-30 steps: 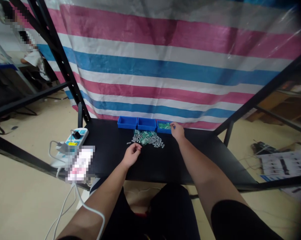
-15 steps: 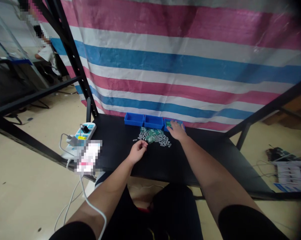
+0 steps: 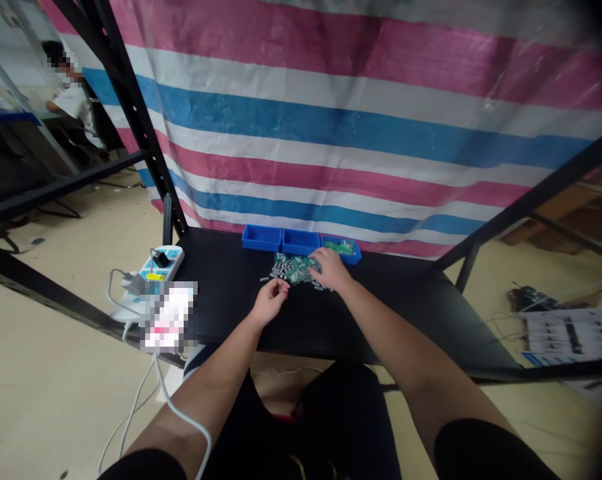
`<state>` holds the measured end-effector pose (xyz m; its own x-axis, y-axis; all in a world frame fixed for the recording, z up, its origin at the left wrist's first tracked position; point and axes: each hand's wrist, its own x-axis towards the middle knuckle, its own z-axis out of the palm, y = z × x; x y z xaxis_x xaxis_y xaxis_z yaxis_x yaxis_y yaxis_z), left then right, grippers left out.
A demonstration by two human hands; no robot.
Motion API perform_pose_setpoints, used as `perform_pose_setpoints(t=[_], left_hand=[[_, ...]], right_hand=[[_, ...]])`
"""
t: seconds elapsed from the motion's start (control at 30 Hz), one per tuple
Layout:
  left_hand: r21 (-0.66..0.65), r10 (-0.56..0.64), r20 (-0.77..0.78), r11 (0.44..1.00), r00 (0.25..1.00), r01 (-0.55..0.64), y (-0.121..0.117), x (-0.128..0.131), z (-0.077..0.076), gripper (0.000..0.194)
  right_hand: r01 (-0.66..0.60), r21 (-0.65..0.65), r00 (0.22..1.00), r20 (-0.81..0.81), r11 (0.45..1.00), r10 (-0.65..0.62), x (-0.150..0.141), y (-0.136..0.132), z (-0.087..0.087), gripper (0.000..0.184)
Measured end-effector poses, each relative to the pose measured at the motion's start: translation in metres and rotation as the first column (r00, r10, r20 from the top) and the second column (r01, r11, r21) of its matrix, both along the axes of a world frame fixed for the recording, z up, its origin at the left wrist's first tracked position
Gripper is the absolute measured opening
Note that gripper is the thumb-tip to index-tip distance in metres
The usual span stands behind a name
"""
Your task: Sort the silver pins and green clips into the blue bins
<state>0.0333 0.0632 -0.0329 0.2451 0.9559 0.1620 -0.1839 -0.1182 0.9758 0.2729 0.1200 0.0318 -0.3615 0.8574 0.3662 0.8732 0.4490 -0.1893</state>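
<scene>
Item: right hand (image 3: 331, 270), fingers curving downward, is resting on a loose heap of small silver-and-green components (image 3: 295, 269); whether it is gripping any piece cannot be told. Item: left hand (image 3: 269, 303), fingers curled and pinching together, is hovering just beside the heap's near left edge; whether it is holding a piece is also unclear. The heap is lying on a black counter (image 3: 221, 287), directly in front of a row of three blue plastic bins (image 3: 301, 241). The rightmost bin (image 3: 341, 248) is holding green pieces. A white power strip (image 3: 161, 263) is sitting at the counter's left end. A pink, blue and white striped tarp (image 3: 331, 113) is hanging behind.
</scene>
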Motion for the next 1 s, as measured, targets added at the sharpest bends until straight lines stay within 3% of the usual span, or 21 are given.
perform_pose_setpoints(t=[0.07, 0.13, 0.27, 0.4, 0.5, 0.57, 0.73, 0.87, 1.0], left_hand=[[0.001, 0.001, 0.002, 1.0, 1.0, -0.001, 0.0, 0.0, -0.001, 0.014], [0.003, 0.0, 0.009, 1.0, 1.0, 0.0, 0.001, 0.0, -0.001, 0.015], [0.006, 0.012, 0.001, 1.0, 1.0, -0.012, 0.0, 0.0, 0.0, 0.016], [0.012, 0.035, -0.019, 0.999, 0.999, -0.035, 0.0, 0.0, -0.001, 0.015], [0.032, 0.059, -0.012, 0.998, 0.998, -0.059, 0.002, 0.0, -0.004, 0.017], [0.072, 0.088, -0.011, 0.994, 0.996, -0.087, 0.002, 0.0, -0.005, 0.023], [0.194, 0.051, -0.113, 0.981, 0.992, -0.029, -0.001, 0.001, -0.004, 0.038], [0.224, 0.022, -0.291, 0.974, 0.957, 0.045, -0.007, 0.001, 0.001, 0.028], [0.197, 0.045, -0.239, 0.98, 0.97, 0.004, -0.009, 0.001, 0.004, 0.027]], right_hand=[[-0.184, -0.056, 0.982, 0.025, 0.981, 0.186, -0.019, -0.011, -0.004, 0.049], [-0.247, -0.086, 0.967, 0.046, 0.965, 0.252, -0.034, -0.017, -0.013, 0.057], [-0.168, -0.043, 0.986, 0.004, 0.985, 0.168, -0.048, -0.022, -0.028, 0.05], [-0.013, 0.096, 0.968, -0.25, 0.995, 0.036, -0.053, -0.034, -0.03, 0.037], [0.209, 0.176, 0.84, -0.535, 0.962, -0.084, -0.057, -0.054, -0.029, 0.029], [0.255, 0.152, 0.737, -0.67, 0.955, -0.09, -0.061, -0.069, -0.033, 0.026], [0.083, -0.072, 0.533, -0.839, 0.994, -0.106, -0.068, -0.092, -0.059, 0.023], [-0.062, -0.175, 0.451, -0.883, 0.983, -0.128, -0.07, -0.093, -0.071, 0.025], [-0.02, -0.176, 0.421, -0.895, 0.984, -0.152, -0.07, -0.092, -0.068, 0.027]])
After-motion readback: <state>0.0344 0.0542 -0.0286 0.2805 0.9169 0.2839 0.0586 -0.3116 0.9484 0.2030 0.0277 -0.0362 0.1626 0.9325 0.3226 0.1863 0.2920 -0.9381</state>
